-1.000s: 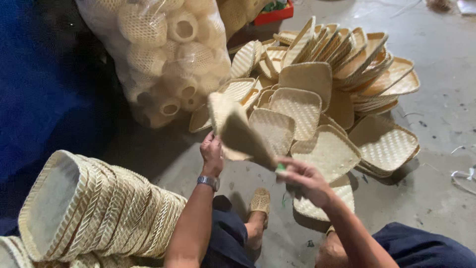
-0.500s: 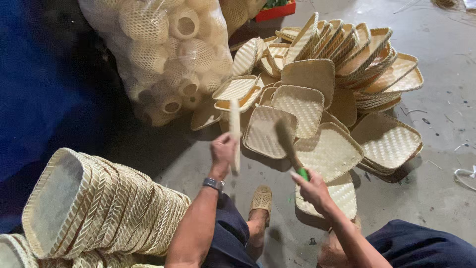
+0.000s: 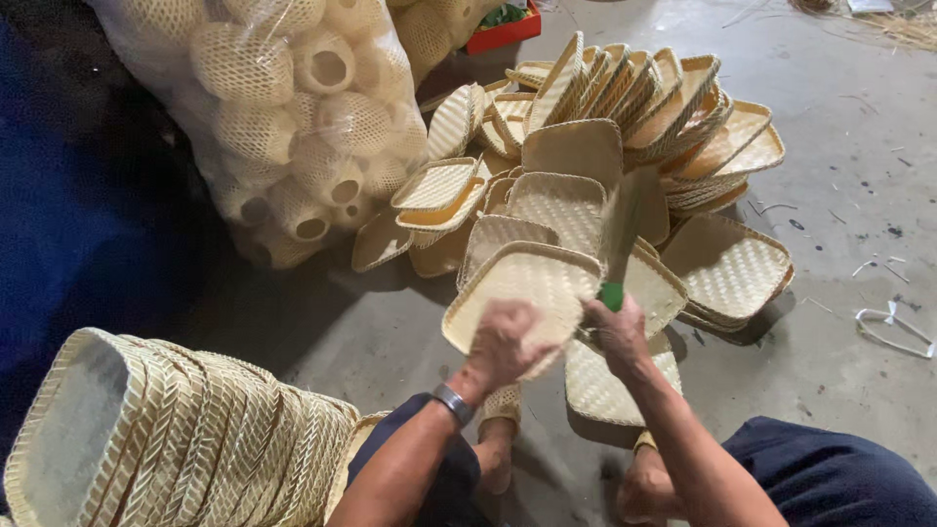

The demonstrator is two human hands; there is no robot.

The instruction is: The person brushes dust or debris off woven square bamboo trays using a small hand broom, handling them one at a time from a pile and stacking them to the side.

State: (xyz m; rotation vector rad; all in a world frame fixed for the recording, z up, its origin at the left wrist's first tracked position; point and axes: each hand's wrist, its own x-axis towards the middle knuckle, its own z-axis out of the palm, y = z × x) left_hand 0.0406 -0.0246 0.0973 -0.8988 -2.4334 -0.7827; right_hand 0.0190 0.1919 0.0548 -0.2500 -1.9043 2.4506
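Woven bamboo tray [image 3: 527, 283], squarish, gripped by left hand [image 3: 503, 342], right hand [image 3: 620, 332] clutching green-handled brush [image 3: 617, 244]

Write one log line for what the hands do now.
left hand: holds woven tray | right hand: grips green-handled brush | nearby: tray pile

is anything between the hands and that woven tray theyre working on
Nothing visible. The left hand already grips the woven tray at its near edge, and the right hand holds a green-handled tool right against it.
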